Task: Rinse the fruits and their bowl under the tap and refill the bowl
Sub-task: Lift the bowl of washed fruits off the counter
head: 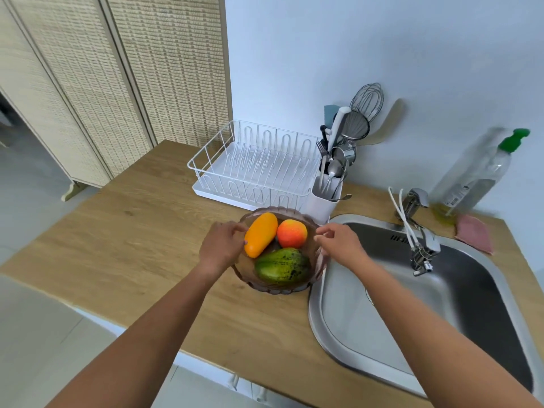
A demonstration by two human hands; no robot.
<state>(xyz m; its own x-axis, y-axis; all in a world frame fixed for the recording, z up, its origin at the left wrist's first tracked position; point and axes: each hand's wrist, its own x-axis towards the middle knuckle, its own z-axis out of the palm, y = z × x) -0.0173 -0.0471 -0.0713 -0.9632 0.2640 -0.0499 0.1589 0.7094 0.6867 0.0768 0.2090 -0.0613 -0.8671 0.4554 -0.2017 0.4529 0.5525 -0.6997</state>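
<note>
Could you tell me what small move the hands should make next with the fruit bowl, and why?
Probably close both hands on the bowl rim: the left hand and right hand sit at opposite sides, fingers open, with the bowl full on the counter beside the sink.

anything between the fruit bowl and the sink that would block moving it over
Nothing visible does. The fruit bowl sits on the counter right beside the sink, with no object between them; the utensil holder stands behind the bowl.
</note>
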